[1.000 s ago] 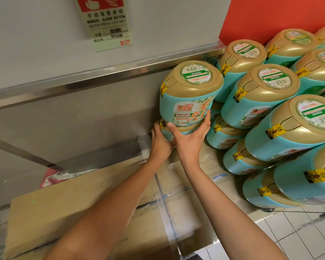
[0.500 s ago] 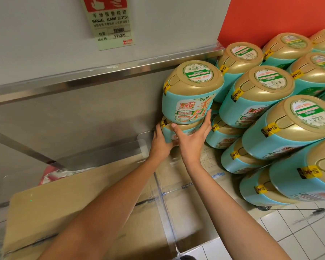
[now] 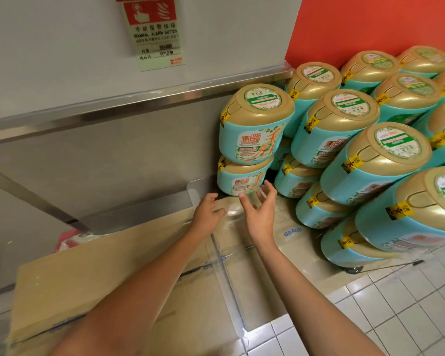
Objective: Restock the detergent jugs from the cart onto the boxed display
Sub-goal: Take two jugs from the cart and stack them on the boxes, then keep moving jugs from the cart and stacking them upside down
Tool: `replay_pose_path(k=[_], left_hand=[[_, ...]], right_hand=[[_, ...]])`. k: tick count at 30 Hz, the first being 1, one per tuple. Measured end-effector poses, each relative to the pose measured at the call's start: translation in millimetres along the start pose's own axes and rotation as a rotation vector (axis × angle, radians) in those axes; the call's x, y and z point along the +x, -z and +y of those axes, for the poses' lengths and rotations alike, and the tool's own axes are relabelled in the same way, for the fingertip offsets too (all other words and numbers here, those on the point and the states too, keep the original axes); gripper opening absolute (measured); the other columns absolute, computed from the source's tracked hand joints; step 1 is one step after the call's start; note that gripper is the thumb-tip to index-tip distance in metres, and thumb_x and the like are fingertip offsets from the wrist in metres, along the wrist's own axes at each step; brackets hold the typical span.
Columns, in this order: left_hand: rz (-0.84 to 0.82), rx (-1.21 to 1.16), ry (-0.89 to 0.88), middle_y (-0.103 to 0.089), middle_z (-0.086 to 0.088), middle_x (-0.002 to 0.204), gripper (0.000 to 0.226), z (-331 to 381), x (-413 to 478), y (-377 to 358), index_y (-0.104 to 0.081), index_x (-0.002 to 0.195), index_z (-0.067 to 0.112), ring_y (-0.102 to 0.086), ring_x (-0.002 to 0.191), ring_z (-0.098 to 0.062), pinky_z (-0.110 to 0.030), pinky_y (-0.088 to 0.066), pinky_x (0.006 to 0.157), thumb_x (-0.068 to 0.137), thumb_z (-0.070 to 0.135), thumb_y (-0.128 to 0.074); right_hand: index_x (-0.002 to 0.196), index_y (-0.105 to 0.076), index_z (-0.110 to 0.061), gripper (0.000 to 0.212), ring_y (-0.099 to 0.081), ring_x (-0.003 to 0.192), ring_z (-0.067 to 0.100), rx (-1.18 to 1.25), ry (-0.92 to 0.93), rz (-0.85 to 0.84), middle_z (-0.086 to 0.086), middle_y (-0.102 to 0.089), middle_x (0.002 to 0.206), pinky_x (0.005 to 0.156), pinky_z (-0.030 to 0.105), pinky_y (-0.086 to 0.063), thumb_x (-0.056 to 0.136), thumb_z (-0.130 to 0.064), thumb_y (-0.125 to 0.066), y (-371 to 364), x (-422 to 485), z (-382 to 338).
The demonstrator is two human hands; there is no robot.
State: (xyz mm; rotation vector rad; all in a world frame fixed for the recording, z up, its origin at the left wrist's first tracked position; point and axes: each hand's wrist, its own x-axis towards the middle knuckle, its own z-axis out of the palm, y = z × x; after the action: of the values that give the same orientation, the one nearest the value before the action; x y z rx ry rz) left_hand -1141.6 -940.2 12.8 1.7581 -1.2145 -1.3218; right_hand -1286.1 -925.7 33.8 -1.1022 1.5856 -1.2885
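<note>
A teal detergent jug with a gold lid [image 3: 254, 124] sits on top of a second jug [image 3: 242, 179] at the left end of the stack, next to the steel wall. Both rest on the cardboard boxes [image 3: 118, 265] of the display. My left hand [image 3: 207, 210] hovers just below and left of the lower jug, fingers loosely curled, holding nothing. My right hand [image 3: 258, 210] is just in front of that jug with fingers spread, blurred, and apart from it. The cart is out of view.
Several more teal jugs [image 3: 375, 163] are stacked in rows to the right against an orange wall [image 3: 370, 24]. A clear plastic divider [image 3: 226, 273] stands upright across the boxes. An alarm button sign [image 3: 156, 34] hangs above. White tiled floor [image 3: 396, 312] lies at the lower right.
Both hands have let go of the lower jug and drawn back toward me. The two stacked jugs stay in place. The view has tilted down slightly.
</note>
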Motion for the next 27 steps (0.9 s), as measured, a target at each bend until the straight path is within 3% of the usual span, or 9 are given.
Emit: replay_pose_path(k=[2, 6, 8, 11, 15, 19, 23, 27], left_hand=[[-0.004, 0.063, -0.028, -0.055, -0.019, 0.147, 0.048, -4, -13, 12, -0.052, 0.144, 0.002, -0.060, 0.132, -0.034, -0.046, -0.047, 0.112, 0.098, 0.002, -0.067], [-0.021, 0.027, -0.108, -0.066, -0.015, 0.129, 0.027, -16, -48, 44, -0.065, 0.128, 0.005, -0.067, 0.119, -0.031, -0.042, -0.051, 0.106, 0.101, 0.009, -0.068], [-0.023, 0.004, -0.166, -0.071, -0.004, 0.112, 0.014, -28, -69, 65, -0.070, 0.115, 0.012, -0.068, 0.107, -0.024, -0.037, -0.053, 0.095, 0.101, 0.014, -0.068], [-0.051, -0.108, -0.222, -0.070, 0.004, 0.099, 0.005, -46, -108, 101, -0.072, 0.102, 0.023, -0.064, 0.095, -0.018, -0.033, -0.048, 0.083, 0.102, 0.021, -0.068], [-0.070, -0.255, -0.239, -0.074, 0.001, 0.103, 0.019, -64, -170, 148, -0.069, 0.098, 0.026, -0.066, 0.087, -0.013, -0.028, -0.049, 0.069, 0.092, 0.042, -0.060], [-0.083, -0.286, -0.244, -0.078, 0.013, 0.101, 0.032, -86, -230, 190, -0.069, 0.104, 0.016, -0.070, 0.089, -0.007, -0.020, -0.055, 0.072, 0.093, 0.044, -0.058], [-0.055, -0.307, -0.229, -0.079, 0.005, 0.104, 0.029, -120, -284, 216, -0.072, 0.108, 0.019, -0.072, 0.092, -0.011, -0.019, -0.055, 0.074, 0.100, 0.041, -0.054], [-0.030, -0.302, -0.164, -0.078, 0.001, 0.104, 0.037, -153, -332, 218, -0.073, 0.110, 0.021, -0.073, 0.093, -0.017, -0.027, -0.058, 0.077, 0.097, 0.051, -0.057]], right_hand=[[0.145, -0.044, -0.026, 0.060, -0.055, 0.133, 0.015, -0.077, 0.005, 0.013, -0.009, -0.050, 0.144, 0.091, 0.005, -0.046, 0.096, -0.030, -0.078, 5, -19, 0], [0.129, -0.060, -0.021, 0.034, -0.064, 0.118, 0.014, -0.108, 0.025, -0.001, -0.002, -0.062, 0.132, 0.102, 0.033, -0.055, 0.099, -0.027, -0.073, 10, -62, -12], [0.121, -0.067, -0.019, 0.019, -0.065, 0.114, 0.017, -0.107, 0.043, -0.019, 0.000, -0.066, 0.125, 0.102, 0.047, -0.055, 0.103, -0.025, -0.067, 12, -87, -21], [0.114, -0.070, -0.017, 0.013, -0.067, 0.108, 0.023, -0.098, 0.094, -0.044, -0.001, -0.069, 0.113, 0.098, 0.056, -0.056, 0.108, -0.023, -0.060, 13, -135, -35], [0.110, -0.070, -0.020, 0.012, -0.069, 0.098, 0.019, -0.037, 0.103, -0.075, -0.002, -0.072, 0.100, 0.085, 0.041, -0.059, 0.108, -0.023, -0.059, 10, -203, -49], [0.109, -0.070, -0.015, 0.015, -0.069, 0.095, 0.018, 0.002, 0.071, -0.111, 0.008, -0.072, 0.101, 0.086, 0.035, -0.059, 0.108, -0.025, -0.059, 7, -265, -51], [0.110, -0.072, -0.021, 0.023, -0.072, 0.098, 0.022, -0.019, 0.075, -0.185, 0.003, -0.073, 0.103, 0.086, 0.032, -0.061, 0.104, -0.039, -0.059, 9, -319, -50], [0.109, -0.071, -0.021, 0.019, -0.072, 0.099, 0.024, -0.053, 0.066, -0.283, 0.002, -0.073, 0.102, 0.084, 0.032, -0.060, 0.105, -0.035, -0.059, 18, -356, -42]])
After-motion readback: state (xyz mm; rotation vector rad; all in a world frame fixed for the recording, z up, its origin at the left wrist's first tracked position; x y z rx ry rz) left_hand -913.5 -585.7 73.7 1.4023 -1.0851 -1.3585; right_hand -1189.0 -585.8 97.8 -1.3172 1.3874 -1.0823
